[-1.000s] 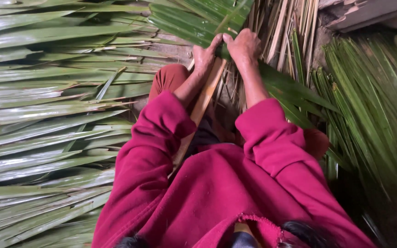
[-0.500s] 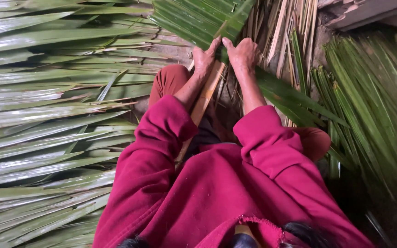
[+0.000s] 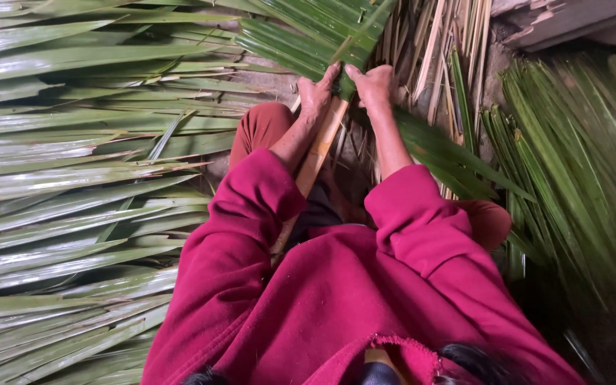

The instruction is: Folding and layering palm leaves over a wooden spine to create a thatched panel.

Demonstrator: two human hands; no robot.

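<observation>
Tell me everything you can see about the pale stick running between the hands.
The stick is pale tan, flat-sided and straight, like split bamboo or a palm rib. It slants from the lap up toward the green leaves. The left hand rests on its upper end, the right hand alongside on the leaves. Its lower end hides behind the red sleeve.

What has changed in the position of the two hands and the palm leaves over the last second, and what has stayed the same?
Almost nothing has visibly changed. The left hand and right hand stay side by side on the green palm leaflets at the top of the pale leaf stalk, fingers pressed in as before. The laid leaves on the left and the bundle at right have not moved.
</observation>
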